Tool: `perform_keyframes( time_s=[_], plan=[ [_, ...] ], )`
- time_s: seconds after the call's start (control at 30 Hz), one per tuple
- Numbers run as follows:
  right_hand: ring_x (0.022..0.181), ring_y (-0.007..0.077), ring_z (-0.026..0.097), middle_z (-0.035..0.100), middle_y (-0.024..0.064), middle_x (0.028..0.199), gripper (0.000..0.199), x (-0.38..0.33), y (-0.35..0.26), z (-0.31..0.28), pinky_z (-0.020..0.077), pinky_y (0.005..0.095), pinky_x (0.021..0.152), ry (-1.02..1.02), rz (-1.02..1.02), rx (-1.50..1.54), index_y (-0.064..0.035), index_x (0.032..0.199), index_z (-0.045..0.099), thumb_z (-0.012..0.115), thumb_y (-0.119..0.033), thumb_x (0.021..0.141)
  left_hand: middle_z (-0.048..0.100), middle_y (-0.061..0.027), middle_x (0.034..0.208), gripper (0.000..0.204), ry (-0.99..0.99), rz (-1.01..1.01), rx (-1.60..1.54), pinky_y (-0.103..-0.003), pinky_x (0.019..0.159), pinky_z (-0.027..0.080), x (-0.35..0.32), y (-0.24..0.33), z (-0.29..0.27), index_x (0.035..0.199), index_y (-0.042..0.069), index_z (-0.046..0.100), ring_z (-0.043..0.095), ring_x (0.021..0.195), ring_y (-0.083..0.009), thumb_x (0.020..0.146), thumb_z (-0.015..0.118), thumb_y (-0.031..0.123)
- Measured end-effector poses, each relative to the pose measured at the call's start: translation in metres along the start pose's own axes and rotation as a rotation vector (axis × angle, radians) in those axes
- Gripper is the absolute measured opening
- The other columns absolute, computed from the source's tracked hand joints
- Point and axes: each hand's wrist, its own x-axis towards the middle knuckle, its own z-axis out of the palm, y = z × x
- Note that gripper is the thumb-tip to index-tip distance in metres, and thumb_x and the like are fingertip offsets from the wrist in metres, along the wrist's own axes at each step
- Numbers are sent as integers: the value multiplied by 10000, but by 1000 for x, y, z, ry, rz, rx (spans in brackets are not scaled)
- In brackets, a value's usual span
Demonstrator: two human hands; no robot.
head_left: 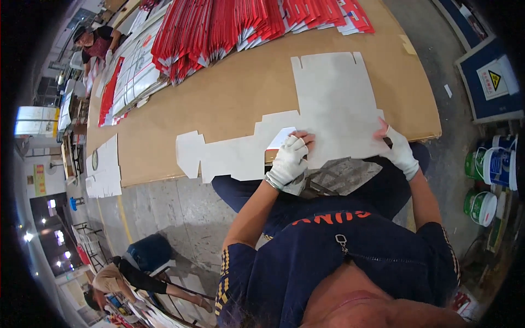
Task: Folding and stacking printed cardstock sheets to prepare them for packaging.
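Observation:
A flat, die-cut cardboard box blank [336, 104], grey side up, lies across the near edge of the table. It has a large panel with slits at the far end and a long notched strip running left. My left hand [290, 158], in a white fingerless glove, curls its fingers onto the blank's near part, beside a folded flap [279, 139] showing white. My right hand [400, 153], gloved alike, pinches the blank's right edge by a small tab; its fingertips are slightly blurred. Part of the blank's near edge overhangs my lap.
Red and white folded cartons [219, 33] stand in a dense row along the table's far side. A bundle of flat sheets [136, 71] lies left of them. Another grey blank [105, 169] rests at the left corner. Buckets [481, 208] stand right. Two people work at left.

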Motion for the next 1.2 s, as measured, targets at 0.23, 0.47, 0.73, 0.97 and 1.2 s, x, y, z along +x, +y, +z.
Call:
perform_keyframes(
  time_s=[0.23,0.47,0.73,0.97,1.2],
  plan=[
    [758,224,625,636,114,912,825,32,-15,22,504,343,656,288,539,-26,-54,1402,361,787,-218,714,563,-126,1124,257,146,-652,48,-457,947,389,38,21,25,961,83,670,506,1081,-327,721,681,175],
    [881,120,516,536,66,1114,763,-24,-13,67,466,280,777,889,570,242,-43,1409,350,748,-119,762,286,-184,1477,778,-36,-311,265,-677,1056,102,44,34,41,1363,11,402,187,1394,-380,753,662,419],
    [1089,121,505,575,48,1169,365,-42,-40,127,437,275,884,414,785,1005,16,1241,532,527,-124,903,171,-223,1519,777,-256,90,351,-633,1094,79,66,82,81,1420,-57,251,144,1417,-377,807,505,347],
    [1046,292,592,602,219,1154,299,-19,-21,55,447,388,905,682,285,19,59,1170,561,492,-99,926,220,-217,1504,881,-192,-105,127,-575,1117,113,51,69,61,1409,-53,274,210,1401,-344,723,660,342],
    [1307,306,402,456,135,1382,486,43,-6,50,335,426,1064,157,-260,-576,-15,1312,481,466,-41,827,522,-145,1245,713,-293,-46,93,-546,1020,310,34,53,48,1317,-26,399,449,1227,-313,757,619,358]
  ],
)
